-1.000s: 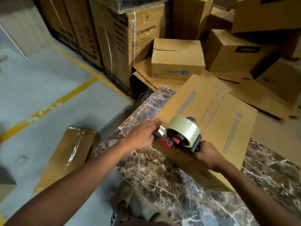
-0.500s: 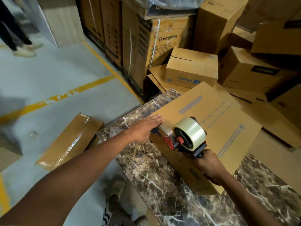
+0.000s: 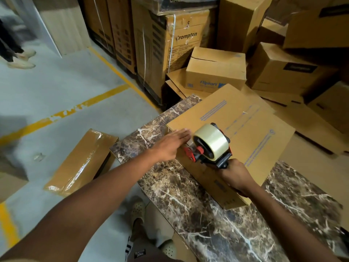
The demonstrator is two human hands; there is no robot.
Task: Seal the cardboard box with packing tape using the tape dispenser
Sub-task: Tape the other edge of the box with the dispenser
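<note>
Right hand [image 3: 237,177] wrapped tight round the handle of the tape dispenser [image 3: 209,146], clear roll up top, red nose down on the near-left edge of the cardboard box [image 3: 245,133]. Box flat on the marble tabletop [image 3: 188,195]. Left hand [image 3: 170,146] flat, fingers [image 3: 182,133] stretched out together, pressing the box edge just beside the dispenser.

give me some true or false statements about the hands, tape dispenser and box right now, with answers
1. The right hand grips the tape dispenser by its handle. True.
2. The left hand lies flat, fingers extended, on the box. True.
3. The box sits on the floor. False: it lies on a marble table.
4. The tape roll is black. False: it is pale and translucent.
5. The dispenser lies to the left of the left hand. False: it is to its right.
</note>
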